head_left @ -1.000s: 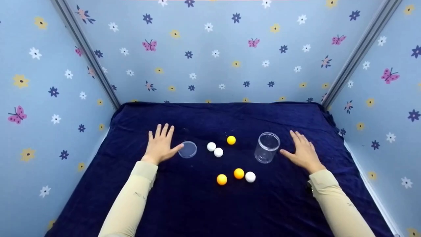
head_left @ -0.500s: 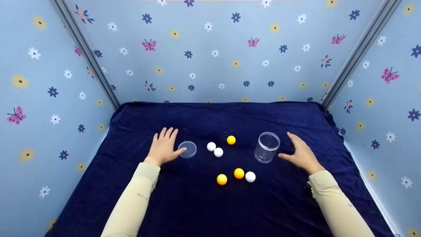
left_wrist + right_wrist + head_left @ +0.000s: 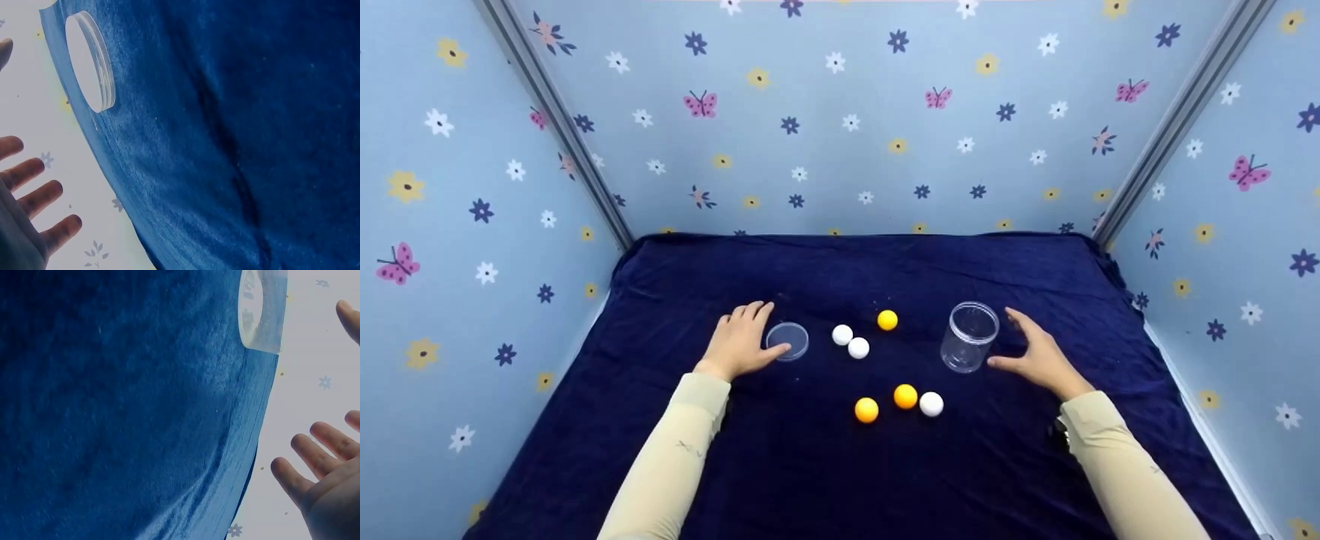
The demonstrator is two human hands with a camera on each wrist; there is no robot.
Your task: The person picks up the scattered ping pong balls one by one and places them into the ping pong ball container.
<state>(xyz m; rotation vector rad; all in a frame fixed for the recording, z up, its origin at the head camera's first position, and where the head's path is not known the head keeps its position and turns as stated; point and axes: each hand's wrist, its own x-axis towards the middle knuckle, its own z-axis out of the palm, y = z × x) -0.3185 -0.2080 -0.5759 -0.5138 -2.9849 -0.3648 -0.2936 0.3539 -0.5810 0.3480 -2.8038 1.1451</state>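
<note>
A clear round lid (image 3: 792, 337) lies on the dark blue cloth, with my left hand (image 3: 737, 346) just left of it. The thumb overlaps the lid's edge in the head view, while the left wrist view shows the fingers (image 3: 42, 198) spread and apart from the lid (image 3: 93, 62). To the right stands a clear plastic jar (image 3: 964, 351), upright and without a cover. My right hand (image 3: 1041, 358) is beside it, thumb and fingers apart, the fingertips close to its wall. In the right wrist view the jar (image 3: 269, 318) shows beyond the relaxed fingers. Neither hand holds anything.
Between the hands lie two white balls (image 3: 842, 335) and a yellow ball (image 3: 887, 320). Closer to me are two orange balls (image 3: 866, 410) and another white ball (image 3: 931, 404). Flower-patterned walls (image 3: 840, 112) enclose the cloth (image 3: 810, 480) at the back and sides.
My left hand has come nearer and to the right, its thumb moving over the lid's edge and its fingers bending. My right hand has moved left towards the jar. Balls, lid and jar stayed put.
</note>
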